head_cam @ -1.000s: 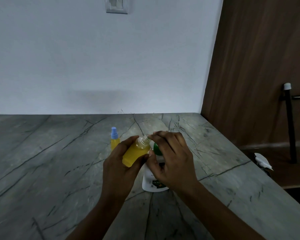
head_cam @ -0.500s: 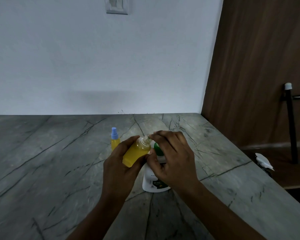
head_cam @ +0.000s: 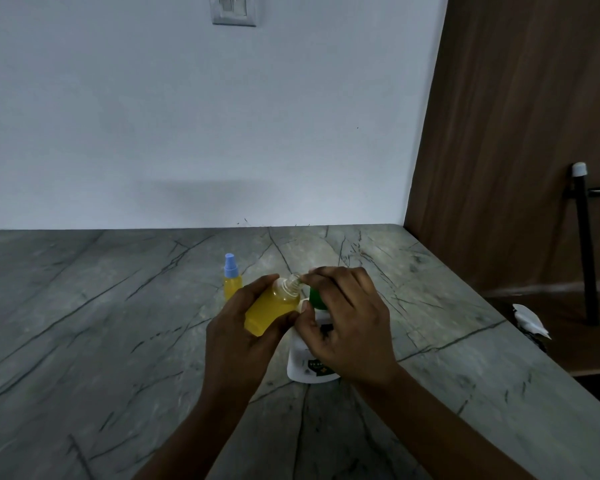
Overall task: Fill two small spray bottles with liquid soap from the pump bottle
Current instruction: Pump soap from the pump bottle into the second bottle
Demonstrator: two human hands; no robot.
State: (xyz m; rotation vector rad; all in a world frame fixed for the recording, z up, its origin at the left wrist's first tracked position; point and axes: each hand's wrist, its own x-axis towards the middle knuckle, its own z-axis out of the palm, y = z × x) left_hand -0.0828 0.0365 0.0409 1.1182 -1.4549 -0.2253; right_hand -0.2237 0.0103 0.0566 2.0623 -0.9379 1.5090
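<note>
Head view: the uncapped spray bottle (head_cam: 274, 308), filled with yellow liquid, is gripped round its body by the left hand (head_cam: 238, 337) just left of the pump bottle (head_cam: 300, 365), long axis tilted, neck pointing up and right. The right hand (head_cam: 347, 323) is curled at that neck, above the pump bottle; whether anything is pinched cannot be told.

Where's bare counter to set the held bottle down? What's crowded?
Bare counter left of the blue-capped spray bottle, to the frame edge. Also between the pump bottle and the counter's right edge, and along the wall. Crowded: centre, left hand gripping the yellow bottle, right hand at its neck.
</note>
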